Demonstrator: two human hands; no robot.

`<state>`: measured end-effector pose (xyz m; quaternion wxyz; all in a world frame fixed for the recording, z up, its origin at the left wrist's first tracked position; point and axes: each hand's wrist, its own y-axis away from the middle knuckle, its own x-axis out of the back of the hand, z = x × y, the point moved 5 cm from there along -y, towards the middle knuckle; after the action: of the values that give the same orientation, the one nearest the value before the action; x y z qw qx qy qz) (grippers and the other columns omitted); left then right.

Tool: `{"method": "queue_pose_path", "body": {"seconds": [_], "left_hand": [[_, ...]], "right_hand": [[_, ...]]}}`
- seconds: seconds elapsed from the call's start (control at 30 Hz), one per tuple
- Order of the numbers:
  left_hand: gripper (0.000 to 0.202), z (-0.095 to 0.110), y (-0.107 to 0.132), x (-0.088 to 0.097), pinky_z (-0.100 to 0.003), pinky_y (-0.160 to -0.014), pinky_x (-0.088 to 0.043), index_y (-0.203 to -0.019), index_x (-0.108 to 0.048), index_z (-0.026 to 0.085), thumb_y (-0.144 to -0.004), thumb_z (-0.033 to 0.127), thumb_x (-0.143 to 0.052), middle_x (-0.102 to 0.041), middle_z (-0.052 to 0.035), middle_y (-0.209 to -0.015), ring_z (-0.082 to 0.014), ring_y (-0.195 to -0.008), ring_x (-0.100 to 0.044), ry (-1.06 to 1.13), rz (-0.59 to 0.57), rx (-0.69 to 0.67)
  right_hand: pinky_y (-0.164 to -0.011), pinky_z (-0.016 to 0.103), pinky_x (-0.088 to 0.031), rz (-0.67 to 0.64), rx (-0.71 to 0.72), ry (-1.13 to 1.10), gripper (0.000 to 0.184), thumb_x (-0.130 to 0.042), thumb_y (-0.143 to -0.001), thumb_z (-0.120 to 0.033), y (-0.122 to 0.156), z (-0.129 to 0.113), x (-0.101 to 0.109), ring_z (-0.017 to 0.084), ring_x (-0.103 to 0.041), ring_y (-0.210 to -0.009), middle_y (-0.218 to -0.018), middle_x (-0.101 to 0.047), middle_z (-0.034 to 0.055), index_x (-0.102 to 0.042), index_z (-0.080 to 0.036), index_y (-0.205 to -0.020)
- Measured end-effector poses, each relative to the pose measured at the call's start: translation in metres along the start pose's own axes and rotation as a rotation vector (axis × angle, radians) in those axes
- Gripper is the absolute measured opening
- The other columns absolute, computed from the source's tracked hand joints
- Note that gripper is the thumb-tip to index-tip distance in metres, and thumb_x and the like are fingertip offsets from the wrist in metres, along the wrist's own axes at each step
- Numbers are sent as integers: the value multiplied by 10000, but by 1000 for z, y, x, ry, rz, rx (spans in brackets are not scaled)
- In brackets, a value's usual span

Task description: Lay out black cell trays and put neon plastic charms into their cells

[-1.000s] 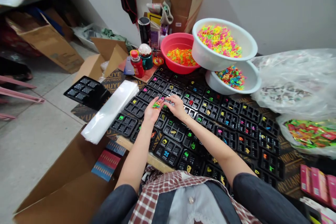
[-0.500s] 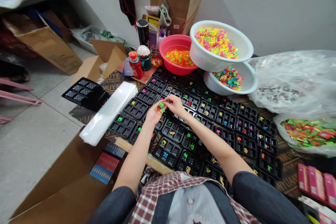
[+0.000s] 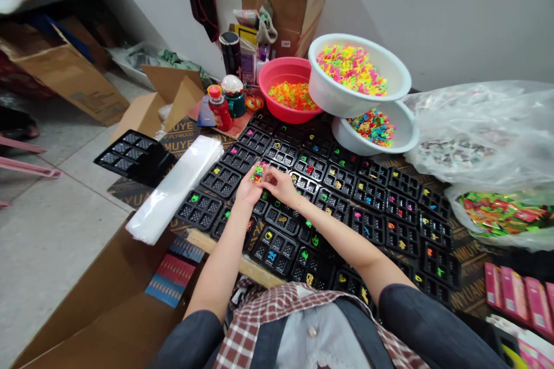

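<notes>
Several small colored pieces (image 3: pixel 257 174), green and red among them, sit in the left hand (image 3: pixel 247 189) in the head view; its palm faces up, open and slightly cupped. The right hand (image 3: pixel 282 186) meets it from the side, thumb and fingers bent close together at the pieces; whether they pinch one cannot be told. Both hands are above rows of black trays (image 3: pixel 281 240) on the tabletop (image 3: pixel 474 282), many with bright pieces in some compartments. Beyond the trays stand a red basin (image 3: pixel 281 112) and two pale basins (image 3: pixel 335 99), one resting partly over the other, all containing more pieces. Clear plastic sleeves (image 3: pixel 175 190) lie left of the trays.
</notes>
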<state>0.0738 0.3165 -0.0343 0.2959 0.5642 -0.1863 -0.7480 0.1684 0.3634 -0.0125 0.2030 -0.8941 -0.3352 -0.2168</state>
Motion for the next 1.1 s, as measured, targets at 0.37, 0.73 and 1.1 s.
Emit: {"method": "queue_pose_path", "body": {"seconds": [0.37, 0.73, 1.1], "left_hand": [[90, 24, 4, 12, -106, -430, -363, -851, -675, 151, -780, 180, -723, -651, 12, -680, -17, -457, -516, -233, 51, -324], [184, 16, -4, 12, -194, -602, -522, -952, -691, 116, -849, 167, -548, -704, -55, -742, -104, -634, -654, -150, 26, -167], [73, 3, -3, 6, -219, -695, -560, -805, -661, 123, -822, 65, -620, -715, -43, -751, -119, -695, -692, -187, -12, -111]], "right_hand": [[-698, 277, -403, -370, 62, 453, 31, -715, -782, -193, 12, -6, -5, 169, -533, -793, -812, -547, 28, -708, -196, -812], [-678, 241, -416, -341, 25, 68, 86, -709, -788, -164, -6, 8, 1, 121, -518, -705, -723, -544, -14, -664, -178, -717], [-754, 312, -458, 105, -33, 171, 182, -754, -762, -351, -56, 41, 48, 173, -546, -801, -838, -565, 37, -724, -191, -844]]}}
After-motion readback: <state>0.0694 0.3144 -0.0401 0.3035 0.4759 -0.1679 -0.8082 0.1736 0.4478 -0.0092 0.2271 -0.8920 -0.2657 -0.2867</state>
